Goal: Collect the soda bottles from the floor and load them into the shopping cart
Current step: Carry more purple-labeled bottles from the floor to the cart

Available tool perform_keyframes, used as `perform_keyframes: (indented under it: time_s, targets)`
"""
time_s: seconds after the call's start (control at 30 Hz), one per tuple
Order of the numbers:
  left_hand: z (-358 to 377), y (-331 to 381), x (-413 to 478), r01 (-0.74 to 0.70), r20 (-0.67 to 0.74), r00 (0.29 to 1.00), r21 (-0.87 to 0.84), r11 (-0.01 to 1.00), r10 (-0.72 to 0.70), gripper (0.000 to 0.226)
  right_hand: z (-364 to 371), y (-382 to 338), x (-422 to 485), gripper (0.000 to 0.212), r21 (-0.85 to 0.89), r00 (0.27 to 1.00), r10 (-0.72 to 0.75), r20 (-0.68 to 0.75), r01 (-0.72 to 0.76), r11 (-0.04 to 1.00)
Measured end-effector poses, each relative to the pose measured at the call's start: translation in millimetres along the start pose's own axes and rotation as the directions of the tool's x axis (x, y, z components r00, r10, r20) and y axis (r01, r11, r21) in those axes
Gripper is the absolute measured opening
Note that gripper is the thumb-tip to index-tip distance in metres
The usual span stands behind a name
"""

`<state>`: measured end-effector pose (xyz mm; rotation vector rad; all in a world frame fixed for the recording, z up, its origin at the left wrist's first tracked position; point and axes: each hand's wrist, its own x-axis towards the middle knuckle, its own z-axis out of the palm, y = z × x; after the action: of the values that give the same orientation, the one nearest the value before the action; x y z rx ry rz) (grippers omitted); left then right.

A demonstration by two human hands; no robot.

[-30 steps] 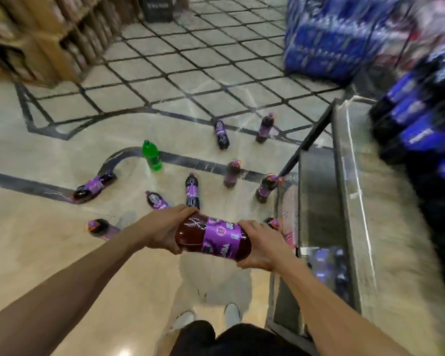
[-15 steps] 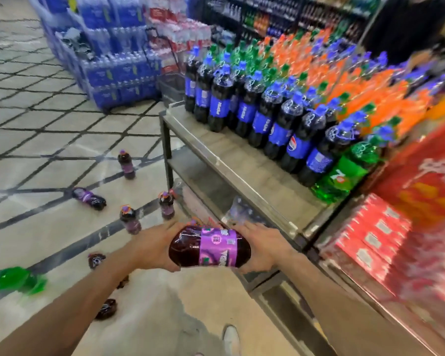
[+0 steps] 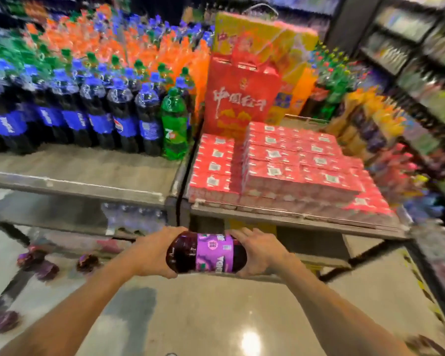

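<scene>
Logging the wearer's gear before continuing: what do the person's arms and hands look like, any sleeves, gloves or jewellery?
Both forearms are bare up to the frame edge, no sleeves showing. The left hand and right hand are ungloved; no watch, ring or wristband is visible, though motion blur limits detail.

bottle (image 3: 206,256) between hands, shelf (image 3: 82,176) behind

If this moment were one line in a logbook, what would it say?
hands: left and right grip purple-label soda bottle sideways | facing: display tables | floor: bottles remain at left | cart: not in view
</scene>
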<state>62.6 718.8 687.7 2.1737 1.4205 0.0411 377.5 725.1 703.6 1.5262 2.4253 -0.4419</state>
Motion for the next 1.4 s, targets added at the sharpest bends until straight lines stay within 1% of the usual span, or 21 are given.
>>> perform_keyframes:
  time_s: [0.07,0.2,0.3,0.43,0.5,0.67,0.8,0.83,0.87,0.9,0.93,1.03,1.13,1.2,1.23,1.33,1.4]
  targets:
    - [9.8,51.5,35.0,-0.099,0.049,0.994,0.038,0.994,0.097,0.092,10.1,43.4,-46.8,0.11,0.032,0.995,0.096,-0.013,-0.096,0.995]
    - [43.2,165.9,93.4,-0.292,0.166,0.947,0.095,0.952,0.275,0.109,34.7,127.1,-147.5,0.106,0.11,0.957,0.289,-0.026,-0.285,0.952]
    - [66.8,253.6,125.4,-0.405,0.238,0.895,0.086,0.91,0.376,0.104,52.7,177.5,-224.2,0.106,0.186,0.91,0.411,-0.06,-0.394,0.9]
    - [102.8,370.1,162.6,-0.555,0.335,0.794,0.062,0.829,0.507,0.089,80.9,233.9,-320.1,0.101,0.312,0.823,0.565,-0.058,-0.523,0.793]
    - [122.9,420.3,182.6,-0.625,0.384,0.73,0.04,0.779,0.566,0.084,96.4,256.9,-360.7,0.101,0.356,0.77,0.636,-0.046,-0.583,0.731]
    - [177.0,535.7,242.8,-0.774,0.499,0.54,-0.023,0.633,0.678,0.088,131.8,304.7,-447.4,0.102,0.389,0.603,0.798,-0.006,-0.734,0.557]
    - [224.4,629.5,290.6,-0.886,0.571,0.355,-0.047,0.462,0.74,0.098,150.4,345.0,-501.5,0.107,0.399,0.452,0.89,0.053,-0.827,0.397]
    - [235.5,650.0,301.9,-0.899,0.6,0.321,-0.05,0.435,0.733,0.103,152.5,353.2,-512.2,0.109,0.397,0.415,0.907,0.069,-0.846,0.356]
    - [249.1,677.4,315.9,-0.919,0.622,0.269,-0.064,0.39,0.735,0.106,154.9,364.3,-526.1,0.111,0.407,0.36,0.929,0.086,-0.864,0.297]
    - [258.1,696.2,324.5,-0.931,0.628,0.231,-0.079,0.355,0.743,0.107,154.7,370.2,-536.5,0.112,0.409,0.325,0.941,0.099,-0.875,0.259]
    - [263.9,708.3,329.3,-0.938,0.622,0.205,-0.096,0.333,0.755,0.107,153.8,372.2,-543.5,0.114,0.406,0.307,0.945,0.109,-0.882,0.24]
    - [290.8,773.8,349.5,-0.97,0.643,0.069,-0.136,0.202,0.763,0.11,160.2,390.5,-575.7,0.118,0.412,0.184,0.972,0.145,-0.904,0.11]
    - [310.3,834.8,357.6,-0.981,0.653,-0.062,-0.181,0.076,0.755,0.112,165.6,401.6,-606.3,0.117,0.449,0.097,0.981,0.167,-0.893,0.012]
    - [326.2,868.0,364.6,-0.985,0.657,-0.115,-0.174,0.001,0.745,0.113,167.7,413.4,-624.9,0.116,0.447,0.056,0.984,0.17,-0.894,-0.026]
    - [335.1,883.5,369.2,-0.984,0.662,-0.134,-0.178,-0.018,0.738,0.113,168.8,421.1,-633.4,0.114,0.446,0.04,0.984,0.176,-0.894,-0.043]
    - [365.1,926.6,382.3,-0.979,0.659,-0.179,-0.193,-0.066,0.731,0.114,181.8,447.7,-658.5,0.112,0.447,0.013,0.982,0.188,-0.892,-0.074]
    - [380.4,952.2,387.1,-0.975,0.662,-0.193,-0.211,-0.067,0.724,0.113,189.3,469.5,-675.4,0.116,0.456,0.008,0.98,0.199,-0.886,-0.085]
